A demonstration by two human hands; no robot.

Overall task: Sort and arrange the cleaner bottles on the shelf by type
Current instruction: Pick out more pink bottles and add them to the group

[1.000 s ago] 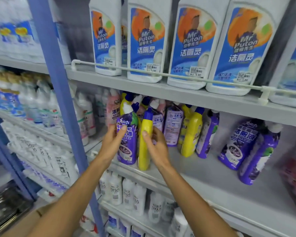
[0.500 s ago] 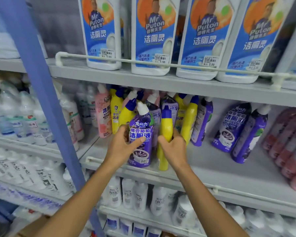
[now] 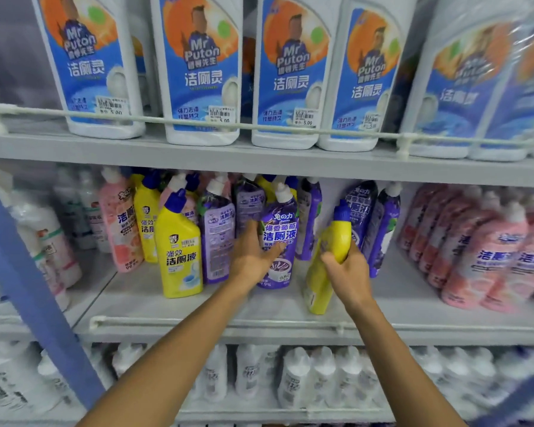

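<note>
Two hands work cleaner bottles at the front of the middle shelf (image 3: pixel 398 306).

Just behind the front rail (image 3: pixel 198 322), the right hand (image 3: pixel 346 272) curls its fingers round the shoulder of a tilted yellow bottle (image 3: pixel 316 288), with bare shelf to its right. Just beside it, the left hand (image 3: pixel 252 261) holds an upright purple bottle (image 3: pixel 279 235), thumb across the label and fingers behind. A standing yellow cleaner (image 3: pixel 179 251) flanks them on the left, pink bottles (image 3: pixel 487 257) on the right. Above, white "Mr Puton" bottles (image 3: pixel 199 72) carry 5.00 stickers.
</note>
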